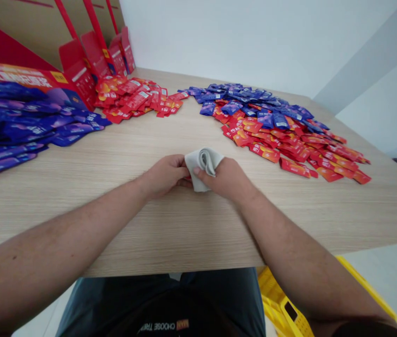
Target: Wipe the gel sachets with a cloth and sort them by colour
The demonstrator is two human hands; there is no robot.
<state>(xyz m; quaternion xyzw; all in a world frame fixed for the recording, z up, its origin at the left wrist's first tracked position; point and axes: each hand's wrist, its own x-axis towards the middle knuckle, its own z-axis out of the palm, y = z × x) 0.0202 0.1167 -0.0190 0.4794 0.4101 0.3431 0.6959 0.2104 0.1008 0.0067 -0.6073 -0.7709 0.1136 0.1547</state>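
Observation:
My right hand (231, 180) is closed on a folded, rolled pale grey cloth (203, 159), its thumb pressed over the near side. Against the cloth's left edge, my left hand (166, 175) has its fingers curled together. A sliver of red shows between those fingers and the cloth; it looks like a small sachet, mostly hidden. Both hands are over the middle of the wooden table (170, 229). Beyond them to the right lies a spread of red sachets (265, 150) with blue sachets (240, 96) behind and partly on top.
At the left, blue pouches (37, 117) are heaped before a large red box (12, 70). Red cartons (79, 70) stand at the back left, with a pile of red sachets (135, 98) in front. A yellow basket (283, 304) sits below the table's front edge.

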